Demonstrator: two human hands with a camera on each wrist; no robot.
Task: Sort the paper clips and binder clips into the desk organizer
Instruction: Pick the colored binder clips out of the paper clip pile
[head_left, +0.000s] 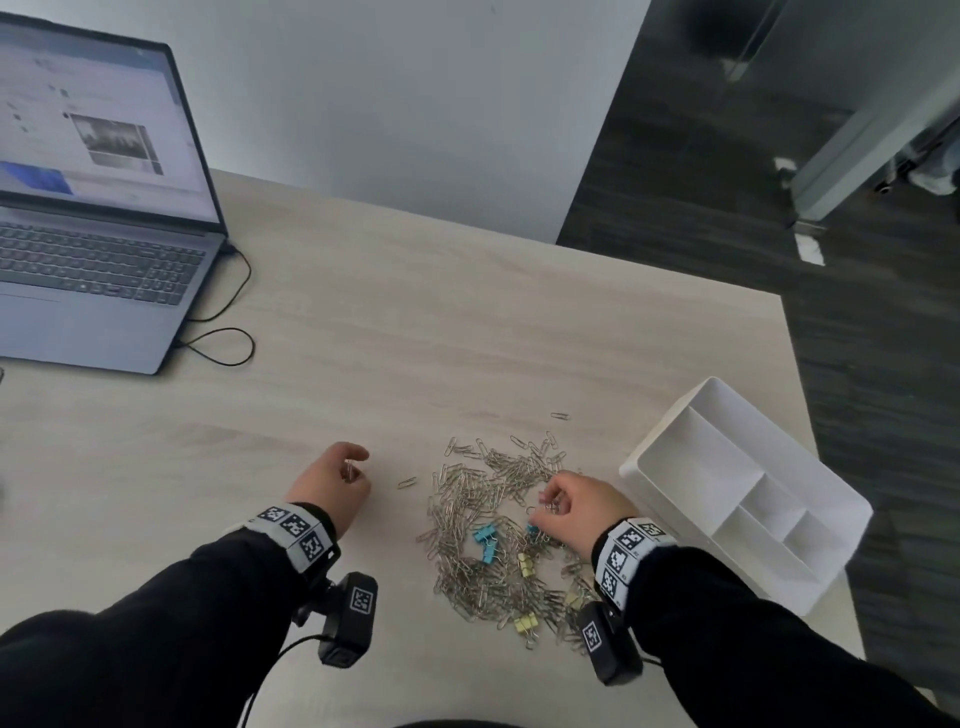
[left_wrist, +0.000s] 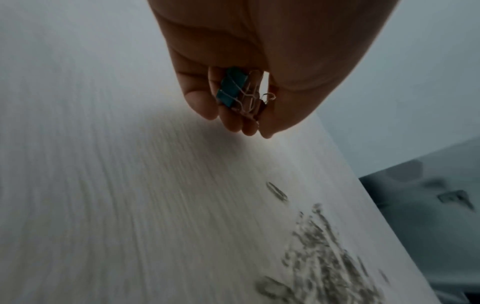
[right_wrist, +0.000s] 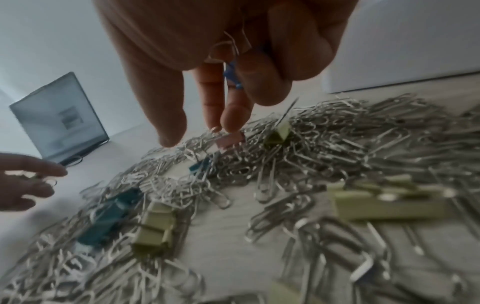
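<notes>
A heap of silver paper clips (head_left: 493, 525) (right_wrist: 311, 154) lies on the desk, mixed with teal binder clips (head_left: 485, 540) (right_wrist: 111, 216) and pale yellow binder clips (head_left: 525, 623) (right_wrist: 155, 228). My left hand (head_left: 337, 480) (left_wrist: 241, 107) is left of the heap, fingers curled round teal binder clips (left_wrist: 230, 90) and wire clips. My right hand (head_left: 563, 506) (right_wrist: 228, 102) hovers over the heap's right side and holds a blue binder clip (right_wrist: 232, 76) in its curled fingers, with fingertips close to a pink binder clip (right_wrist: 231, 139). The white desk organizer (head_left: 675, 462) stands to the right.
An open laptop (head_left: 98, 218) (right_wrist: 59, 121) with a looping black cable (head_left: 223, 332) sits at the far left. Single paper clips (head_left: 408, 482) lie apart from the heap. The desk's right edge runs just beyond the organizer, above dark floor (head_left: 857, 312).
</notes>
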